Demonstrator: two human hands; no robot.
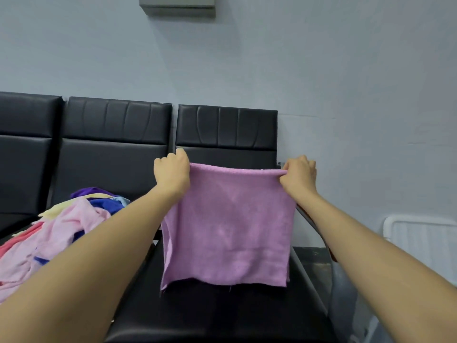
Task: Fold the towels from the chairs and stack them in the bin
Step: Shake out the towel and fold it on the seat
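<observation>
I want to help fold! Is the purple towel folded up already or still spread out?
Spread out. The purple towel hangs flat, with the left hand and right hand each pinching a top corner.

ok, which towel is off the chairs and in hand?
The lilac towel, hanging flat, its top corners held by the left hand and right hand. The other towels lie heaped on the middle seat.

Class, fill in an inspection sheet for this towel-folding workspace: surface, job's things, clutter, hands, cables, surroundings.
Surface: black padded chair seat, part bare.
Job's things: pink-purple terry towel held up, hanging flat; mixed-colour heap of towels on the next seat; white ribbed plastic bin at the right.
Clutter: nothing seen.
Hands: left hand and right hand each grip a top corner.
Cables: nothing seen.
Surroundings: grey wall, grey wall-mounted box.
</observation>
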